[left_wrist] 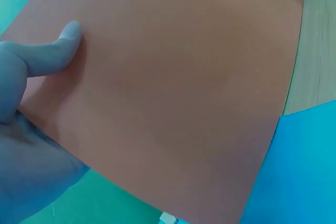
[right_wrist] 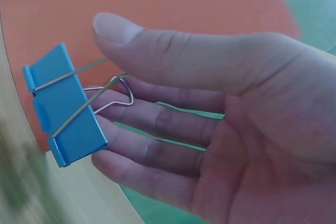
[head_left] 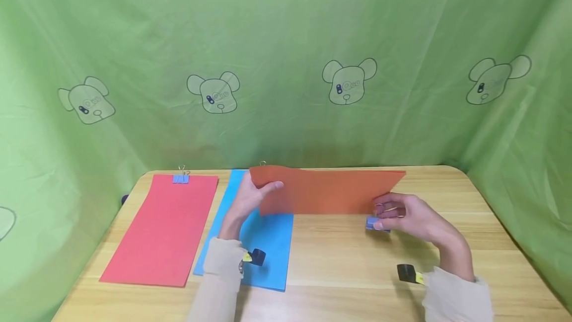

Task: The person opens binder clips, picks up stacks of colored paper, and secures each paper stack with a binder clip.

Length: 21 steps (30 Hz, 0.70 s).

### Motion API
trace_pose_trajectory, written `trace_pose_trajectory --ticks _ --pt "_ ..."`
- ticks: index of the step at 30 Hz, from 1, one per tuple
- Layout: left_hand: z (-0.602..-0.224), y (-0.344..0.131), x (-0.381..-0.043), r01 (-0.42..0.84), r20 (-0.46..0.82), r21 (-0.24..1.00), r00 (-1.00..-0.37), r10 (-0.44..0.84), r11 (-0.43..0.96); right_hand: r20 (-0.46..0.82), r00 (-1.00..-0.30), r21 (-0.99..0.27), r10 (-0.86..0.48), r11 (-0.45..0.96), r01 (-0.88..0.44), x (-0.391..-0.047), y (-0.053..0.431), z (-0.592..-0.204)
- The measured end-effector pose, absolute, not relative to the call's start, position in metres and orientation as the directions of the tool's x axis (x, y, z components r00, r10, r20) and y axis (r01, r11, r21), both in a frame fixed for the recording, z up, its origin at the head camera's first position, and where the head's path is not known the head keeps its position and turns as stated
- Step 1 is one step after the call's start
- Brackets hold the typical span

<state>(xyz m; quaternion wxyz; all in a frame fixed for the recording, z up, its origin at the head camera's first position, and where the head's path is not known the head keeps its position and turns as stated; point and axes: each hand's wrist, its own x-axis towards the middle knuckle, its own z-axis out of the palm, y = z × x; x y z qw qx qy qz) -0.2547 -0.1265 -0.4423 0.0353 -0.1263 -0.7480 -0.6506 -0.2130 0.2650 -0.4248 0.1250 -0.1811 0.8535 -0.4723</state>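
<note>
Sheets of orange paper (head_left: 328, 191) stand raised on their long side above the table, stretched sideways between both hands. At their left end my left hand (head_left: 243, 202) grips them, thumb in front and the other fingers behind; the left wrist view shows the thumb lying across the orange surface (left_wrist: 178, 93). Near the right end, my right hand (head_left: 417, 217) holds a blue binder clip (head_left: 372, 222) by its wire handles, between thumb and fingers. In the right wrist view the clip's blue body (right_wrist: 68, 108) points away from the palm, overlapping the orange paper's edge.
Blue paper (head_left: 265, 255) lies partly under the left forearm, a wire clip handle (head_left: 262, 163) showing at its back edge. Left of it is red paper (head_left: 163, 232) with a blue binder clip (head_left: 180, 179) on its top edge. A green curtain (head_left: 286, 63) surrounds the wooden table (head_left: 339, 262).
</note>
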Motion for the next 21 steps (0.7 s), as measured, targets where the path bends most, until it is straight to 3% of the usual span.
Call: trace_pose_trajectory --ticks 9,21 --pt "-0.439 -0.14 -0.255 0.231 0.228 0.969 -0.973 0.036 0.091 -0.055 -0.903 -0.842 -0.426 0.505 -0.187 -0.213 0.263 -0.423" --pt "-0.464 -0.144 -0.264 0.155 0.127 0.977 -0.976 0.179 0.149 -0.066 -0.894 -0.836 -0.444 0.514 -0.193 -0.215 0.26 -0.426"
